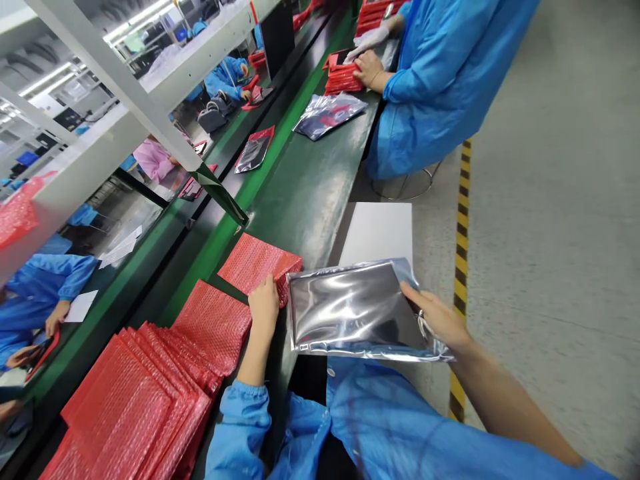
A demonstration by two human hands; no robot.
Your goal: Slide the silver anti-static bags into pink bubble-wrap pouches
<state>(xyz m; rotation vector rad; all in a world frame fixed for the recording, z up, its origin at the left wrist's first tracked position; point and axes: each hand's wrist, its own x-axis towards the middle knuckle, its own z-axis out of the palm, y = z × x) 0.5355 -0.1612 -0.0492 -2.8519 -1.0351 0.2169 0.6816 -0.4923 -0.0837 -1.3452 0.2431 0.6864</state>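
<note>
While the left hand (pixel 263 305) rests on the near edge of a red bubble-wrap pouch (pixel 255 261) lying on the green bench (pixel 300 193), the right hand (pixel 436 315) grips the right edge of a shiny silver anti-static bag (pixel 350 307), fingers closed on it. The left-hand fingers are curled down onto the pouch edge, pinching or pressing it; honestly can't tell which from this angle. The silver bag is held roughly flat, just off the bench edge over the person's lap, and its left end sits right against the pouch and the left hand. Behind it, partly covered by it, a plain white sheet or board (pixel 379 230) sticks out from the bench side.

To the left there's a fanned-out stack of more red bubble pouches (pixel 150 387), overlapping like shingles, just beside the left forearm in its blue sleeve (pixel 235 427).

Further up the line, another silver bag (pixel 327 113) lies on the bench, and a co-worker in a blue coat (pixel 440 73) has both hands on a pile of red pouches (pixel 343 77). One more bag (pixel 255 148) sits on the darker conveyor strip. A yellow-and-black floor stripe (pixel 461 247) runs along the right.
</note>
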